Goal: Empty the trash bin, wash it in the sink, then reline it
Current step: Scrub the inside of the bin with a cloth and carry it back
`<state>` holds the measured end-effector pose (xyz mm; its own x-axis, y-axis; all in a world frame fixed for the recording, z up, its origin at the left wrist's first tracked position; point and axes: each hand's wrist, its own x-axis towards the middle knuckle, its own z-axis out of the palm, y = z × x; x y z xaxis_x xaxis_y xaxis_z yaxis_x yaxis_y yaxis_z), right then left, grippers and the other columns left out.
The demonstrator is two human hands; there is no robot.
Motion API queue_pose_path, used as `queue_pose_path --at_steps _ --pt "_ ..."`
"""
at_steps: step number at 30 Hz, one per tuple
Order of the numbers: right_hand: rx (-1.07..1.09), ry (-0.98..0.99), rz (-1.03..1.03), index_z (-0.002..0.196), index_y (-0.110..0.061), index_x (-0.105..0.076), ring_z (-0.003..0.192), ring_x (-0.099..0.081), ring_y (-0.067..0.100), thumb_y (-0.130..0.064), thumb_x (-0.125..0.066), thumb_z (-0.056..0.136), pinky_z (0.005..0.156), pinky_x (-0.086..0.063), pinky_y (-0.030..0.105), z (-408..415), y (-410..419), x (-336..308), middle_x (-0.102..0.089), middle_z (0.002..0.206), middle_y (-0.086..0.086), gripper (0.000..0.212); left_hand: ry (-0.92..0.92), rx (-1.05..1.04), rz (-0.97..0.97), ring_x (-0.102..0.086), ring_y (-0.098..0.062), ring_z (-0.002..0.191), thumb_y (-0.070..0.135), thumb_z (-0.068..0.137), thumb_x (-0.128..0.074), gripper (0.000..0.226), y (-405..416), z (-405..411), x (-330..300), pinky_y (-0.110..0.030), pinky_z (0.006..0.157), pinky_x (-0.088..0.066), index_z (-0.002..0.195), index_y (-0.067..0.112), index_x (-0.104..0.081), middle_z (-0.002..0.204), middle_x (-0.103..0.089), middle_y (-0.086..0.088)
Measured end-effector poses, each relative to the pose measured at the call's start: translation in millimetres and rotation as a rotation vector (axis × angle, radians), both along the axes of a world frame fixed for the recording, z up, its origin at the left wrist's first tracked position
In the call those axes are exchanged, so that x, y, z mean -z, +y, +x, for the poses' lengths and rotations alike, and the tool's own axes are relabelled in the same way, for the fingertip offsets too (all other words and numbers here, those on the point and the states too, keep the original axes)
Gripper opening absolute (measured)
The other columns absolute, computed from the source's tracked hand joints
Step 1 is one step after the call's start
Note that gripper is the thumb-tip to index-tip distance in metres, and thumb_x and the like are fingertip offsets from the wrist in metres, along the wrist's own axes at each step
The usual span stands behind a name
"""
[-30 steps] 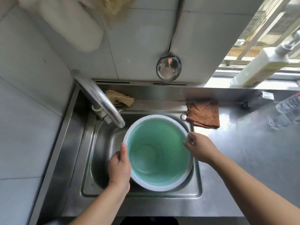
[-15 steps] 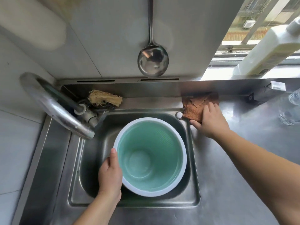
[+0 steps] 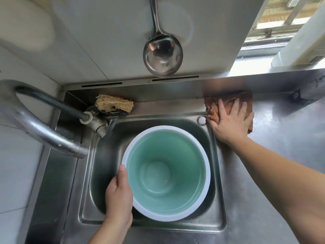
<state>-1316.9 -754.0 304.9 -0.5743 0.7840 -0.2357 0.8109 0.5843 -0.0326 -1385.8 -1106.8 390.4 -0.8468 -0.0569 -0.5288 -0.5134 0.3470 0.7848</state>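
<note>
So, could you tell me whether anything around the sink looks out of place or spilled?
Nothing stands out. The green bin stands upright in the sink, the left hand grips its rim, and the right hand rests flat on the brown cloth. No spill shows.

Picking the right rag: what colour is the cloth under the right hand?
Rusty orange-brown cloth, seen best in the head view.
</note>
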Motion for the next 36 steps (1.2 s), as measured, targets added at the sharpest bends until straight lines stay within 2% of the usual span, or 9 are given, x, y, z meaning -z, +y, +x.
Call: queue_pose_path --at_steps 8,10,14,18,22,26,29,32,36 --pt "-0.034 0.388 -0.064 0.137 -0.011 -0.051 0.14 -0.03 0.04 -0.021 -0.049 0.092 0.118 -0.021 0.053 22.7 -6.8 -10.3 -0.045 0.147 0.016 0.047 -0.019 0.012 -0.01 -0.073 -0.017 0.095 0.062 0.094 -0.05 0.044 2.0 -0.8 0.6 -0.04 0.084 -0.057 0.1 0.025 -0.074 0.096 -0.079 0.009" --pt "-0.006 0.533 -0.201 0.126 -0.016 -0.061 0.126 -0.047 0.038 -0.019 -0.045 0.096 0.105 -0.037 0.042 31.9 -20.1 -22.8 -0.059 0.133 0.012 0.034 -0.023 0.016 -0.024 -0.073 -0.017 0.095 0.063 0.093 -0.05 0.045 3.4 -0.2 -1.0 -0.04 0.083 -0.057 0.101 0.026 -0.074 0.096 -0.079 0.009" --pt "0.667 0.971 -0.743 0.089 -0.022 -0.071 0.084 -0.065 0.02 -0.04 -0.043 0.098 0.075 -0.051 0.032 39.3 -57.0 -74.3 -0.072 0.094 0.001 0.034 -0.019 0.031 -0.052 -0.072 -0.016 0.097 0.065 0.091 -0.05 0.047 8.3 1.0 -6.3 -0.04 0.086 -0.057 0.1 0.026 -0.074 0.096 -0.078 0.011" --pt "1.016 1.246 -0.949 0.073 -0.018 -0.072 0.062 -0.067 0.011 -0.051 -0.052 0.088 0.055 -0.054 0.025 44.0 -103.9 -130.6 -0.07 0.065 -0.007 0.042 -0.008 0.057 -0.069 -0.071 -0.014 0.094 0.066 0.091 -0.049 0.044 13.2 1.8 -11.3 -0.036 0.081 -0.056 0.09 0.029 -0.074 0.09 -0.077 0.015" --pt "1.122 1.33 -1.297 0.096 -0.014 -0.073 0.064 -0.073 0.015 -0.046 -0.049 0.097 0.048 -0.053 0.022 31.5 -163.4 -140.8 -0.077 0.077 0.001 0.041 0.003 0.09 -0.107 -0.069 -0.011 0.088 0.065 0.092 -0.048 0.044 15.1 2.2 -12.7 -0.032 0.072 -0.053 0.083 0.029 -0.072 0.08 -0.076 0.02" --pt "1.444 1.291 -1.565 0.081 -0.015 -0.063 0.04 -0.036 0.018 -0.043 -0.042 0.097 0.043 -0.033 0.024 -10.3 -198.1 -120.2 -0.04 0.05 0.003 0.039 0.05 0.115 -0.128 -0.07 -0.02 0.091 0.066 0.092 -0.046 0.054 12.9 2.1 -8.9 -0.042 0.085 -0.057 0.093 0.019 -0.073 0.09 -0.077 0.004" --pt "1.602 1.266 -1.485 0.065 -0.02 -0.046 0.025 -0.031 0.017 -0.03 -0.04 0.095 0.035 -0.039 0.026 -48.9 -198.9 -110.0 -0.033 0.038 0.002 0.032 0.067 0.137 -0.138 -0.069 -0.012 0.084 0.068 0.09 -0.044 0.053 11.8 2.6 -8.4 -0.033 0.072 -0.053 0.087 0.022 -0.071 0.079 -0.076 0.013" --pt "1.636 1.217 -1.48 0.091 -0.019 -0.058 0.046 -0.054 0.026 -0.044 -0.04 0.093 0.054 -0.057 0.05 -85.2 -200.8 -102.6 -0.058 0.058 0.002 0.031 0.062 0.158 -0.137 -0.067 -0.001 0.073 0.068 0.09 -0.042 0.051 11.2 2.9 -8.3 -0.027 0.064 -0.047 0.084 0.025 -0.069 0.079 -0.072 0.024" --pt "1.632 1.15 -1.571 0.129 -0.019 -0.056 0.094 -0.065 0.024 -0.073 -0.046 0.078 0.088 -0.053 0.041 -117.3 -207.1 -99.3 -0.067 0.112 0.002 0.075 0.091 0.193 -0.158 -0.062 0.006 0.069 0.063 0.096 -0.038 0.045 14.2 7.6 -7.4 -0.023 0.064 -0.045 0.074 0.032 -0.063 0.068 -0.069 0.014"
